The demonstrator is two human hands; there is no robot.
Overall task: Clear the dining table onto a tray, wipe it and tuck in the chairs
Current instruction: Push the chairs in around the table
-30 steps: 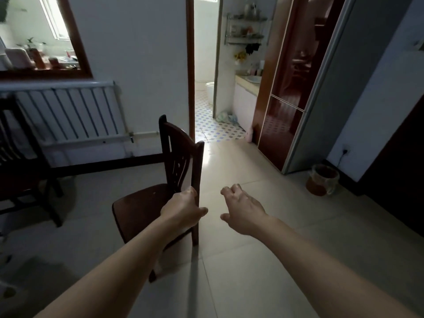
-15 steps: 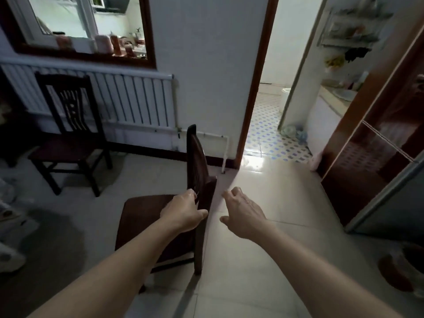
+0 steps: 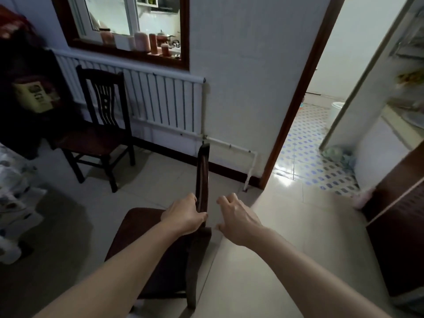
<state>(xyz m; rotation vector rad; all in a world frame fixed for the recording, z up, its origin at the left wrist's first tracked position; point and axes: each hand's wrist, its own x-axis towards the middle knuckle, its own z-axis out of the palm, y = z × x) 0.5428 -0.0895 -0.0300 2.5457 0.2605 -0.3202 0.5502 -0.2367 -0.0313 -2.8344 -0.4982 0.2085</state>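
The person stands over a dark wooden chair [image 3: 158,246] in the middle of the pale tiled floor [image 3: 275,260], both bare arms stretched out ahead. The left hand [image 3: 183,214] is closed around the chair's backrest [image 3: 203,180], low down near where it meets the seat, fingers wrapped over the far side and the thumb pressed against the near edge. The backrest is seen almost edge-on, a thin dark upright rising away from the hand. The right hand [image 3: 236,214] hangs just beside the backrest on its right, not touching it, loosely half open with the fingers curled and the thumb held out below; it has hold of nothing. The seat spreads out to the left beneath the left forearm, and one leg shows at the bottom near the person's body. A second chair [image 3: 103,125] of the same dark wood stands well apart, back against the white radiator [image 3: 165,102] that runs along the wall. Above the radiator a window [image 3: 128,21] in a brown frame carries a row of jars and pots on its sill. At the far left edge, a patterned cloth [image 3: 13,180] droops over something I cannot make out. To the right, an open doorway [image 3: 321,111] gives onto a bright room with blue-patterned floor tiles.
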